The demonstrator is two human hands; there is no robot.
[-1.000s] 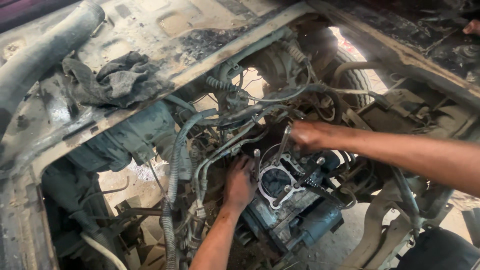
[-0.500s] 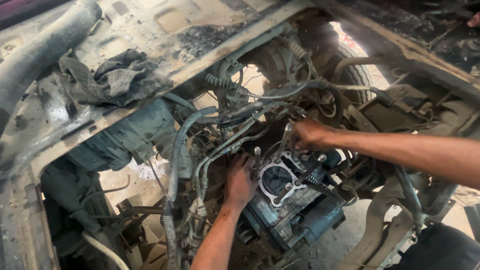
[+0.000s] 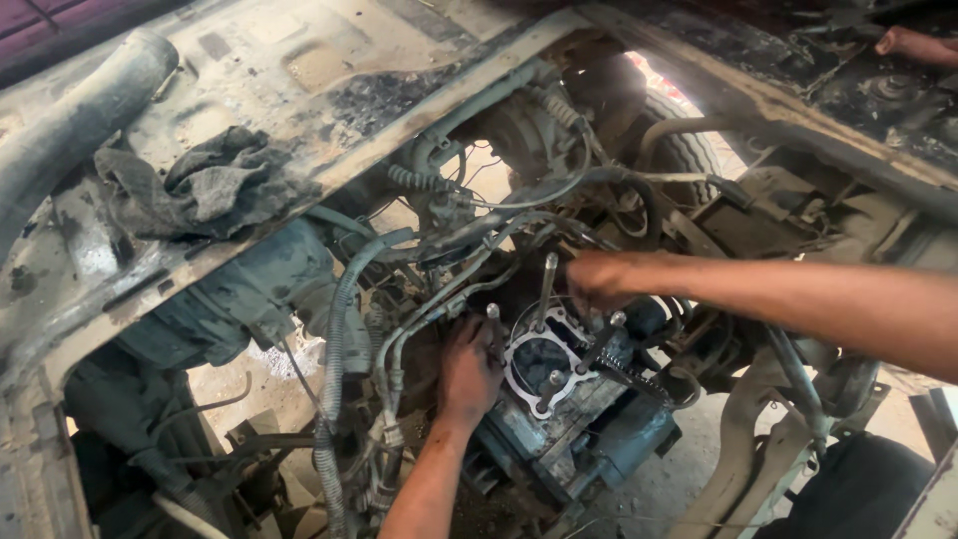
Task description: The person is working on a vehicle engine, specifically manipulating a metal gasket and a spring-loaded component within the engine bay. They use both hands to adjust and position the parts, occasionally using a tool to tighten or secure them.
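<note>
Head view: left hand (image 3: 469,371) lies flat, fingers loosely spread, against the engine cylinder block (image 3: 559,399). Right hand (image 3: 602,281) curls around a stud (image 3: 545,289) above the gasket (image 3: 544,357). Hoses (image 3: 339,329) crowd the left; a rag (image 3: 205,185) rests on the dusty panel (image 3: 329,60).

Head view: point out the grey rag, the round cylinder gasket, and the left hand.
grey rag (image 3: 205,190), head view, middle of the crumpled cloth.
cylinder gasket (image 3: 521,349), head view, its pale left rim.
left hand (image 3: 469,371), head view, back of the hand.
</note>
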